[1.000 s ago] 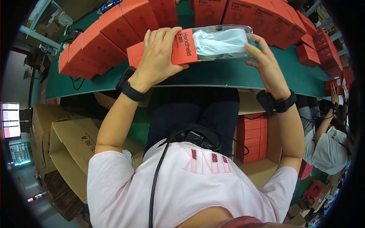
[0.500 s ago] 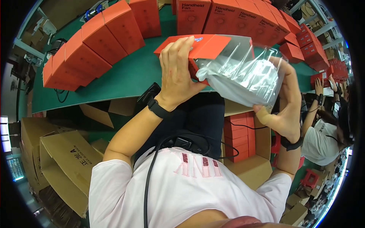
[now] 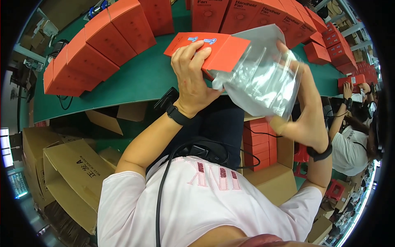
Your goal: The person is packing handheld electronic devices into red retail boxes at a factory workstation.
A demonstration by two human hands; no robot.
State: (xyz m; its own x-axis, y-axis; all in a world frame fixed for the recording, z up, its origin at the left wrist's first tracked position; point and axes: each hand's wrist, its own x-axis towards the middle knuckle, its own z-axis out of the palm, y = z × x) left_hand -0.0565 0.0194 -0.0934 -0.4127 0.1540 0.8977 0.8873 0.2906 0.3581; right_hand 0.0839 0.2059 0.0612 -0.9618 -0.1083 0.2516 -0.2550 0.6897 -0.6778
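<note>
My left hand (image 3: 192, 78) grips a flat red carton (image 3: 210, 47), holding it above the near edge of the green table (image 3: 135, 82). My right hand (image 3: 302, 107) holds a clear plastic bag (image 3: 257, 78) with a pale object inside, its mouth against the carton's open end. Both wrists wear black bands. The bag hides most of my right hand's fingers.
Rows of red boxes (image 3: 103, 41) line the far side of the table. Open brown cardboard cartons (image 3: 66, 177) stand on the floor at left, and one with stacked red boxes (image 3: 259, 144) sits at right. Another person (image 3: 354, 140) works at the right edge.
I have lifted the carton and bag off the table toward me and tilted them. The bag now hangs out of the carton's end, with my right hand under it.
</note>
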